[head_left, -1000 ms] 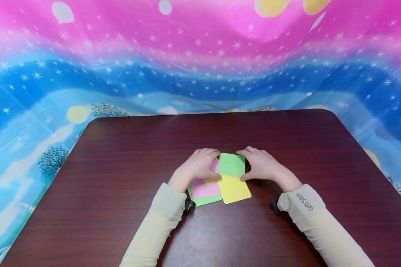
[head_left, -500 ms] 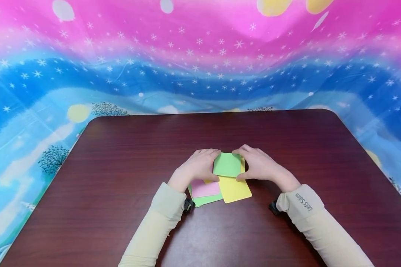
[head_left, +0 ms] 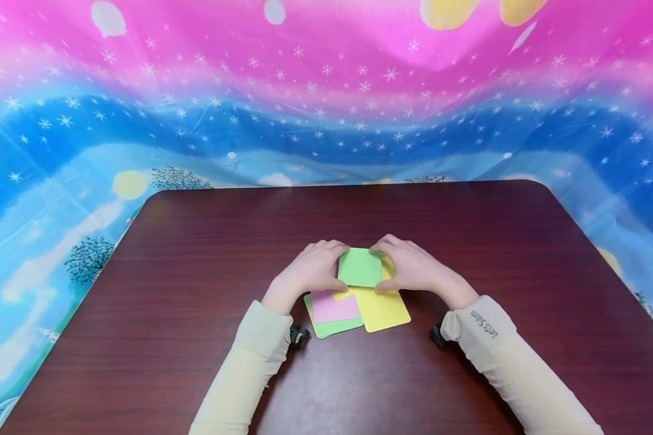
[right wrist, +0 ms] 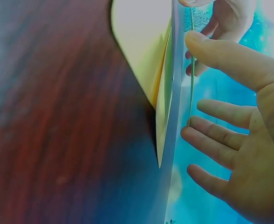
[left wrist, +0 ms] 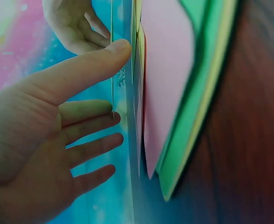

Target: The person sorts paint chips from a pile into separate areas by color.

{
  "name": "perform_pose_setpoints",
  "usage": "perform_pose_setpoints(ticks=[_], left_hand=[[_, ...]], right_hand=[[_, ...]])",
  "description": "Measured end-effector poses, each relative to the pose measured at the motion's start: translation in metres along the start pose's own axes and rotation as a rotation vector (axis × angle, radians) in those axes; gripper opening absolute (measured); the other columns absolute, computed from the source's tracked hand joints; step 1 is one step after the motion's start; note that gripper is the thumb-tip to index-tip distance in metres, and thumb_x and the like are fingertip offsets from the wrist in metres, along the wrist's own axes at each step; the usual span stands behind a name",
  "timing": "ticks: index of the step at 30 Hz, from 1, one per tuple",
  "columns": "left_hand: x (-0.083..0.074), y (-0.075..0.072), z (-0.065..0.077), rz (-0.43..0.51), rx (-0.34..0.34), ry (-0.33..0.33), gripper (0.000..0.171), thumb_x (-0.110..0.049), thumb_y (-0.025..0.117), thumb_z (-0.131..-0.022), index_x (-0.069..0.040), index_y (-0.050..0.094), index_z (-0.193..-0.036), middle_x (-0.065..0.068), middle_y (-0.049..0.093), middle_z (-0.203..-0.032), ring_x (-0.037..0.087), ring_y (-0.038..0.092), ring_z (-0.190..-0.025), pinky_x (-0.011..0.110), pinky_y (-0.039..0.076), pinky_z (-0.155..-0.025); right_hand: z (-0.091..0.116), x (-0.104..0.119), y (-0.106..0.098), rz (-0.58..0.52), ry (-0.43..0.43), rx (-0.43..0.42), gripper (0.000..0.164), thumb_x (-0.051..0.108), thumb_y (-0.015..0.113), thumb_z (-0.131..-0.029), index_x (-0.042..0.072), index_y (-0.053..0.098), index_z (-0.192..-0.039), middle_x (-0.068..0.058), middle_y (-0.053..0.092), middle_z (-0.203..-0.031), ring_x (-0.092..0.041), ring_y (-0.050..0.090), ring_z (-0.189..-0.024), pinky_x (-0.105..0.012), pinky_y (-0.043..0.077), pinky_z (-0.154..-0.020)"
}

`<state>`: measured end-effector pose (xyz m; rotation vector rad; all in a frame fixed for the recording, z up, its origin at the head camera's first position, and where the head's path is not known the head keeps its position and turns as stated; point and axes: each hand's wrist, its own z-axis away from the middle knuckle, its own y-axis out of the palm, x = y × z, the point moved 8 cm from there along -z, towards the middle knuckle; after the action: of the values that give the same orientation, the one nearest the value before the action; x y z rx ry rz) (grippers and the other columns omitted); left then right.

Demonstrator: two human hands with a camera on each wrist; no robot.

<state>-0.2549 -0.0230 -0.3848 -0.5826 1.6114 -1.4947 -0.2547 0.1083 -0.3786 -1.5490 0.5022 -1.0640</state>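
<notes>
Both hands hold a square green card level above the pile of cards. At its left side, my left hand has the thumb at the near edge and fingers at the far edge. My right hand grips the right side in the same way. Seen edge-on, the green card is a thin line in the left wrist view, and so is the green card in the right wrist view. Below lie a yellow card, a pink card and another green card, overlapping.
The cards lie on a dark reddish-brown wooden table with rounded far corners. A pink and blue cloth with snowflakes hangs behind the table and at its sides. A black wrist strap piece shows below the left cuff.
The held green card has shifted left over the pile, from above the yellow card toward the pink one. Both hands moved left with it. The cards on the table stay put.
</notes>
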Motion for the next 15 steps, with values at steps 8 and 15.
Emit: perform_pose_setpoints(ticks=[8,15], left_hand=[[0.019,-0.004,0.008,0.035,-0.019,-0.053,0.079,-0.042,0.077,-0.067,-0.010,0.047,-0.132,0.003,0.048,-0.133,0.023,0.045,-0.118,0.041,0.033,-0.099],[0.034,-0.010,0.011,0.043,-0.034,-0.081,0.079,-0.043,0.075,-0.069,-0.009,0.045,-0.134,0.003,0.045,-0.136,0.024,0.043,-0.120,0.042,0.032,-0.100]], right_hand=[[-0.015,0.009,0.005,-0.032,-0.004,0.044,0.065,0.040,0.077,-0.067,0.011,0.053,-0.121,-0.004,0.045,-0.125,-0.027,0.046,-0.110,-0.045,0.037,-0.094],[-0.026,0.016,0.002,0.019,-0.032,0.019,0.065,0.040,0.075,-0.070,0.009,0.053,-0.122,-0.006,0.046,-0.125,-0.024,0.046,-0.113,-0.045,0.030,-0.100]])
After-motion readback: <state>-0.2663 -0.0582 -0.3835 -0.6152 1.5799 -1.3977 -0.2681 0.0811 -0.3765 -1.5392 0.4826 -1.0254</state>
